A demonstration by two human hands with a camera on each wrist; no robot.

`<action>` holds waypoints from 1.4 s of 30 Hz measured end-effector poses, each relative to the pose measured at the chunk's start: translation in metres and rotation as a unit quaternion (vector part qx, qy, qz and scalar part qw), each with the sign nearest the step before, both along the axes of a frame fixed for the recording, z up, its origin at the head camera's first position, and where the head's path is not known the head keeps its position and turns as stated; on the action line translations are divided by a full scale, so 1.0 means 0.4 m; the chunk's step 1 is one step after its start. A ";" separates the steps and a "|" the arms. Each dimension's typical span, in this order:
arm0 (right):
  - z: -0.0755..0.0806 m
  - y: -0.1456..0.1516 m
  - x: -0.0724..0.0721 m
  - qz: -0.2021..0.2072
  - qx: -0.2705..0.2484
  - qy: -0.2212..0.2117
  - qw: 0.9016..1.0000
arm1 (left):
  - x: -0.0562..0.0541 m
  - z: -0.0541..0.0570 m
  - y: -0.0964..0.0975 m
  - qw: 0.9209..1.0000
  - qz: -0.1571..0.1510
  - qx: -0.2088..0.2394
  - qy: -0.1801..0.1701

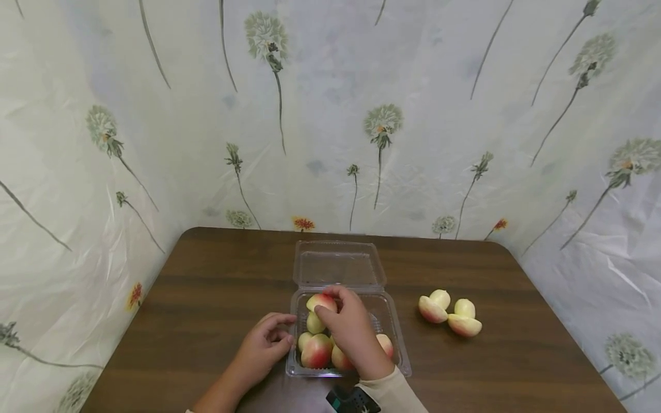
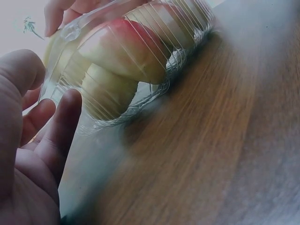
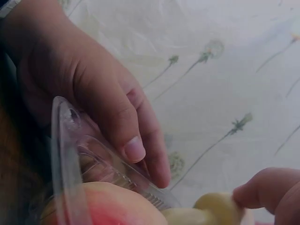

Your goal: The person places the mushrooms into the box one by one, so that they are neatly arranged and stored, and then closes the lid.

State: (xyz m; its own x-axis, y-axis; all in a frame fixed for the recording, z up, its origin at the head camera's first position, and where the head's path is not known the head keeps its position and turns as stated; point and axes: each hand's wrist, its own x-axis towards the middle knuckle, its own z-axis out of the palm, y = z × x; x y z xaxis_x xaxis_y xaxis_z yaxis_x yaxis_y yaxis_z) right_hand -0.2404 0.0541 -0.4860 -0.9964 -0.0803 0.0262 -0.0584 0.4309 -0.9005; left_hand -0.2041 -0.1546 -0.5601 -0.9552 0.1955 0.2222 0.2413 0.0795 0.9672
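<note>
A clear plastic clamshell box (image 1: 400, 350) has its lid (image 1: 338, 264) folded back. Inside lie several toy-like mushroom shapes with red-and-cream caps, among them one mushroom shape (image 1: 317, 351) at the front left. My right hand (image 1: 353, 330) reaches into the box and pinches another mushroom shape (image 1: 321, 302) at the back left, its cap between thumb and fingers. My left hand (image 1: 265, 347) is at the box's left side with loosely bent fingers, the fingertips close to the rim. In the left wrist view, the fingers (image 2: 63, 131) are by the ribbed wall; firm contact cannot be told.
Two more mushroom shapes lie right of the box, the left one (image 1: 432, 308) close beside the right one (image 1: 465, 324). The brown wooden table (image 1: 222, 275) meets a flower-printed sheet (image 1: 320, 115) at the back and sides.
</note>
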 end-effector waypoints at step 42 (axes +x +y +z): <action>-0.003 0.009 -0.027 0.057 0.076 -0.059 0.994 | 0.004 0.010 0.001 1.000 -0.003 0.001 -0.007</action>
